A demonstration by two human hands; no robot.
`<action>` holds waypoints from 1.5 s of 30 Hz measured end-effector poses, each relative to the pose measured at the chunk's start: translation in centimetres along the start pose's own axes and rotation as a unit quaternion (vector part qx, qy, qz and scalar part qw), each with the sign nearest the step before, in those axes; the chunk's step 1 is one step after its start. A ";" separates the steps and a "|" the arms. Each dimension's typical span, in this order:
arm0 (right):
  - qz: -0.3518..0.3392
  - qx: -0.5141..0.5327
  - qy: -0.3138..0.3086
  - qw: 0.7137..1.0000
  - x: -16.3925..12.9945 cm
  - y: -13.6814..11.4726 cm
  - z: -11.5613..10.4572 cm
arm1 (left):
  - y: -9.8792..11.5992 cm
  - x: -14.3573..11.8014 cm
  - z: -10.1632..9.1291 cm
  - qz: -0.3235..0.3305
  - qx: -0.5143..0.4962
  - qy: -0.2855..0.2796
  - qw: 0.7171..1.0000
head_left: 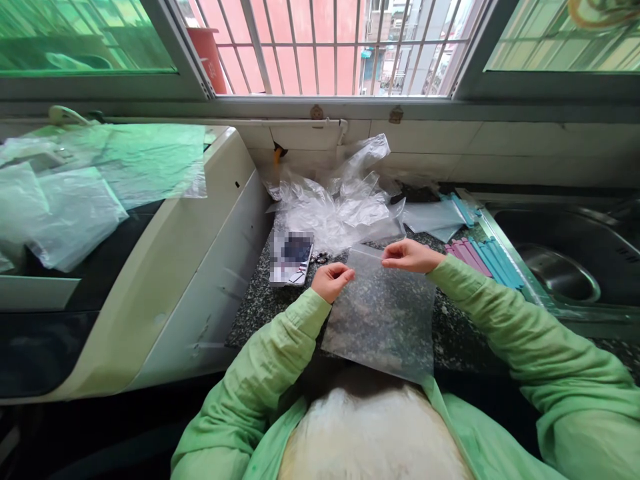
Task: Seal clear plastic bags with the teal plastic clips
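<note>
**Both hands pinch a clear bag at the bench**

Dark speckled stone bench (260,300) under a barred window (330,47), steel sink (565,267) at right, white appliance (165,280) at left. Clear plastic bag (383,317) lies flat at the near centre of the bench, its near edge hanging over toward the person. Left hand (331,280) pinches the bag's far edge at the left corner, grip closed on it. Right hand (407,256) pinches the same edge further right, grip closed on it too. Crumpled pile of clear bags (340,200) sits just beyond. Phone (293,258) lies left of the hands. Pink and blue sealing clips (483,260) lie right, beside the sink.
</note>
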State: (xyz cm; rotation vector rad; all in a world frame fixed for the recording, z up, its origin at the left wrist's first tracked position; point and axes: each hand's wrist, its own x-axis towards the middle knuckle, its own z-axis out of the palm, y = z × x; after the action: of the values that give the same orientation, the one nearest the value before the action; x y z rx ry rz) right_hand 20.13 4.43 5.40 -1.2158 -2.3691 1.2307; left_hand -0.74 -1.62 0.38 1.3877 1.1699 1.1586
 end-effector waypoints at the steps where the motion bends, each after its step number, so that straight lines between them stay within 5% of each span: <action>1: 0.006 0.001 0.009 1.000 -0.4 0.2 -0.1 | 0.0 0.0 0.0 -0.001 -0.001 0.002 1.000; 12: -0.009 -0.024 0.111 0.993 -0.6 1.0 0.1 | 0.0 0.0 0.4 -0.015 0.002 0.001 1.000; 21: -0.030 -0.025 0.051 0.998 0.0 0.7 -0.3 | 0.0 0.2 -0.2 -0.051 -0.007 -0.010 0.999; 29: -0.042 -0.037 0.004 0.998 0.3 -0.1 0.7 | -0.1 0.9 -0.2 -0.044 -0.064 0.052 0.996; 45: -0.007 -0.043 -0.004 0.999 -0.4 0.5 0.1 | -0.4 0.9 -0.2 -0.002 -0.050 0.088 0.995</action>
State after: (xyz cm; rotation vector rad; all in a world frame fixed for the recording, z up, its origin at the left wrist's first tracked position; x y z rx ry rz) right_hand 20.64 4.21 5.06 -1.2182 -2.4555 1.1427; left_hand -0.88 -0.72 0.09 1.2275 1.2185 1.3400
